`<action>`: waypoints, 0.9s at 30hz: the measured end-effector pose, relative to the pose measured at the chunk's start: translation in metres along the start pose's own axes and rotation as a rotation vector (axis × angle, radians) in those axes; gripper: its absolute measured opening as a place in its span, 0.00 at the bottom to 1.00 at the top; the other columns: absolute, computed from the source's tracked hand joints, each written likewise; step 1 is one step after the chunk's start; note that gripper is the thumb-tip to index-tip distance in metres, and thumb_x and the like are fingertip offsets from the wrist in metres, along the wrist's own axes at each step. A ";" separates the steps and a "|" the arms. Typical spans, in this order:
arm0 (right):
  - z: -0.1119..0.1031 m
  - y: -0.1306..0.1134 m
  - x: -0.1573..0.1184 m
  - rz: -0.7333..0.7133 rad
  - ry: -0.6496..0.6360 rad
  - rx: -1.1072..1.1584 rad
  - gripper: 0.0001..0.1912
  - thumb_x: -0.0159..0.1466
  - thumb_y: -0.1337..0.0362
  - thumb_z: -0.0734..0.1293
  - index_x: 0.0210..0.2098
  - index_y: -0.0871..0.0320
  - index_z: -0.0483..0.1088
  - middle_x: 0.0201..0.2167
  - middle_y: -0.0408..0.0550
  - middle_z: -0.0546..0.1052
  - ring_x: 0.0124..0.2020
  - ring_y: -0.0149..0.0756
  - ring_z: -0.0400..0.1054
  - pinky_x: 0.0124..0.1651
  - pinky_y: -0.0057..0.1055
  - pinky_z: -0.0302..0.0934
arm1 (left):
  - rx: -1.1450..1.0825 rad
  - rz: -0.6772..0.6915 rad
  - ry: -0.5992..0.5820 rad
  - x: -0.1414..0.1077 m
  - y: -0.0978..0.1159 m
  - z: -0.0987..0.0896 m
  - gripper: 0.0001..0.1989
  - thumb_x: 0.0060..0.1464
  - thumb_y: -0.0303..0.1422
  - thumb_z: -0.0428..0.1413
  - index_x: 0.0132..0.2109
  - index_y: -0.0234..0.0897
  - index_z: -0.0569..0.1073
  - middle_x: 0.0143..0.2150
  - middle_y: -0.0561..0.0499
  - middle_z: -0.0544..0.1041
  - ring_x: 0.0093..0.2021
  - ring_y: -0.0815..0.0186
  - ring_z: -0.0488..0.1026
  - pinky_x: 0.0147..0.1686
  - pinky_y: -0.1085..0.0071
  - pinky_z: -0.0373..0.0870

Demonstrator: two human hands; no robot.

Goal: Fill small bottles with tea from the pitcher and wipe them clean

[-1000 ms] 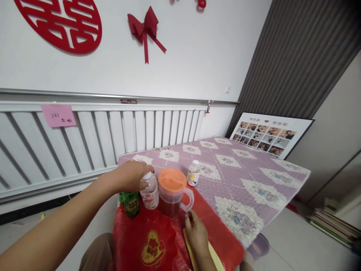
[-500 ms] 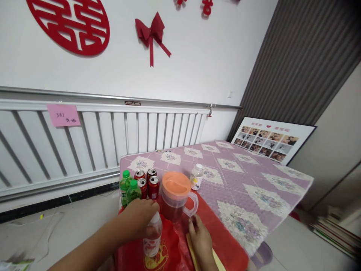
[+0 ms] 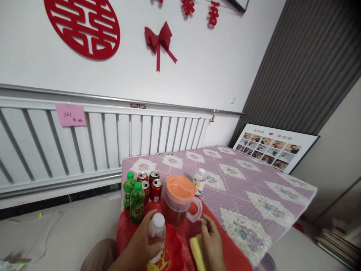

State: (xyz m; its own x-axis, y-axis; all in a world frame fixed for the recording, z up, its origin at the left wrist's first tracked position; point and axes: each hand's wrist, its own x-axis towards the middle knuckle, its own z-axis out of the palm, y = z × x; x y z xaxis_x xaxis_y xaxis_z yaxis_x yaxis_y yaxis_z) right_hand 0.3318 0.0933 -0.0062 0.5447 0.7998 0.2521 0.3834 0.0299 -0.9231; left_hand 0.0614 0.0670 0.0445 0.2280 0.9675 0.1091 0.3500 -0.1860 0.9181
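My left hand (image 3: 145, 241) is closed around a clear plastic bottle (image 3: 158, 230) with a white cap, holding it upright above a red tray (image 3: 175, 252) with gold print. My right hand (image 3: 212, 241) is by the handle of a clear pitcher (image 3: 177, 210) with an orange lid and dark contents. Its fingers are curled in, and what they pinch, if anything, is hidden. Beside that hand's palm lies a folded yellow cloth (image 3: 197, 251). Left of the pitcher are two green drink bottles (image 3: 137, 205) and several red cans (image 3: 156, 191).
Behind the pitcher stands a white-capped bottle (image 3: 200, 182). A red cloth (image 3: 227, 244) covers the near part of the table, over a purple floral tablecloth (image 3: 225, 188). A white radiator (image 3: 109, 139) runs along the wall. A photo board (image 3: 275, 148) leans at the right.
My left hand has shifted from above the bottle's cap to a grip round its side. The front green bottle now shows fully. My right hand's fingers have drawn in. The view has tilted slightly.
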 end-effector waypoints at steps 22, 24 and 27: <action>0.073 -0.115 -0.101 -0.084 -0.286 0.139 0.20 0.55 0.61 0.68 0.48 0.56 0.71 0.48 0.53 0.74 0.49 0.45 0.69 0.54 0.39 0.65 | -0.241 0.128 0.252 -0.010 -0.009 0.033 0.21 0.49 0.28 0.57 0.52 0.37 0.65 0.46 0.43 0.77 0.45 0.57 0.77 0.44 0.64 0.76; 0.075 -0.116 -0.100 -0.077 -0.283 0.143 0.20 0.56 0.61 0.67 0.48 0.56 0.70 0.48 0.53 0.73 0.49 0.45 0.69 0.53 0.38 0.65 | -0.241 0.115 0.255 -0.010 -0.009 0.033 0.20 0.50 0.29 0.58 0.52 0.36 0.66 0.47 0.43 0.77 0.45 0.56 0.76 0.43 0.64 0.76; 0.076 -0.113 -0.100 -0.085 -0.297 0.150 0.21 0.56 0.61 0.67 0.49 0.56 0.69 0.49 0.52 0.73 0.49 0.44 0.69 0.53 0.37 0.65 | -0.222 0.103 0.229 -0.008 -0.012 0.032 0.21 0.51 0.31 0.58 0.52 0.35 0.65 0.47 0.41 0.76 0.45 0.55 0.76 0.44 0.62 0.76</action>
State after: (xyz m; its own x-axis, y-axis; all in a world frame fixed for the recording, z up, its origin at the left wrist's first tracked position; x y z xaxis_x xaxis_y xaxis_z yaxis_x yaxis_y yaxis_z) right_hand 0.1777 0.0557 0.0508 0.2656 0.9298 0.2549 0.2920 0.1744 -0.9404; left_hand 0.0845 0.0559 0.0209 0.0328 0.9637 0.2651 0.1232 -0.2671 0.9558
